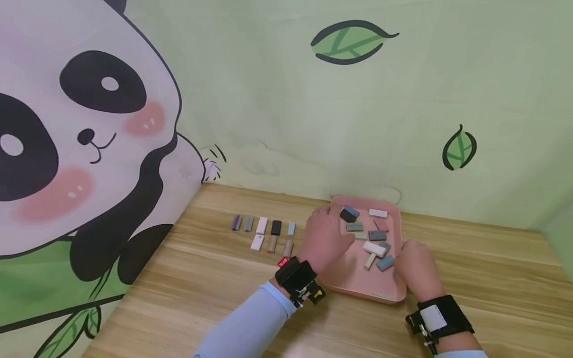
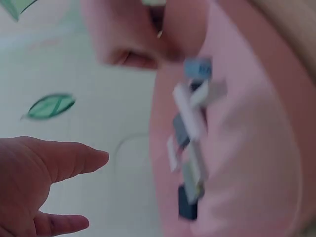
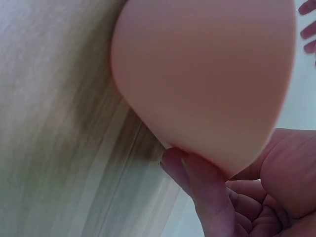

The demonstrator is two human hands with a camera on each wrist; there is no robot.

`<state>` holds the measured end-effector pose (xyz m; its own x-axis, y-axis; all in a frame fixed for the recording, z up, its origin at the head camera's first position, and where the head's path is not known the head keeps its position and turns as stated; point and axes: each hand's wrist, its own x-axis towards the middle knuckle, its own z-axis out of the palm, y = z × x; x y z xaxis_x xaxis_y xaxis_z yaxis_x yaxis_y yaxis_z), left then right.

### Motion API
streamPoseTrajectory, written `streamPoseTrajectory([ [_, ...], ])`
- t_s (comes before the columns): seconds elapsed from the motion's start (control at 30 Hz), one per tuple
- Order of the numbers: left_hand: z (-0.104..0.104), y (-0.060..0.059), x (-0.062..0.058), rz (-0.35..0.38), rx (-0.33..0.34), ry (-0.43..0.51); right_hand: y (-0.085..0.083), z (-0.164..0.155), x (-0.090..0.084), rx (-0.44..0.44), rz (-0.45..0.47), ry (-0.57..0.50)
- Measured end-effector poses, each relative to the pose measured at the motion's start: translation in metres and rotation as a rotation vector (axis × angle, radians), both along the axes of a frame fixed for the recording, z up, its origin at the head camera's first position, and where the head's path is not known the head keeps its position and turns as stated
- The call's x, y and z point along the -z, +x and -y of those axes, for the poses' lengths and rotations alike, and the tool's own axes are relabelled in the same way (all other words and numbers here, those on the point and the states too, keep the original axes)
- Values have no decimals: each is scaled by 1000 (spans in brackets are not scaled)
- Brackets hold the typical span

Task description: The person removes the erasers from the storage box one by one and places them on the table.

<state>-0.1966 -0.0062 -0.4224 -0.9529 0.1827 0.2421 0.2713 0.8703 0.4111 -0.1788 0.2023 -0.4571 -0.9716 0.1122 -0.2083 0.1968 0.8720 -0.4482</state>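
Seen from below at close range: rounded corner of a pink tray (image 3: 207, 84), lifted clear of a pale wood-grain tabletop (image 3: 54, 128). Right hand (image 3: 256, 197) beneath that corner, fingers (image 3: 207, 192) curled up against the underside near the rim. Blurred fingertips (image 3: 308, 29) of another hand at upper right.

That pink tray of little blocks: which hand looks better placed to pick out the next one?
Probably the left hand: it hovers open over the pink tray, right beside the small blocks. The right hand grips the tray's edge, steadying it.
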Motion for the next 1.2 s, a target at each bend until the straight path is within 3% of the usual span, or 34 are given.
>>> streamPoseTrajectory([
  [0.17,-30,6,10,72,42,-83,-1,-1,1,2,-12,-14],
  [0.27,-42,11,14,145,62,-77,-2,-1,1,-3,-36,-11],
  [0.43,-56,17,21,230,67,-54,-4,-1,2,-5,-54,5],
  [0.7,-68,20,27,327,55,-119,-6,-3,3,-11,-54,23],
  [0.93,-74,18,37,245,107,-199,-4,-4,2,-21,-84,47],
  [1.2,-78,11,50,129,140,-281,-4,-2,1,0,-49,25],
])
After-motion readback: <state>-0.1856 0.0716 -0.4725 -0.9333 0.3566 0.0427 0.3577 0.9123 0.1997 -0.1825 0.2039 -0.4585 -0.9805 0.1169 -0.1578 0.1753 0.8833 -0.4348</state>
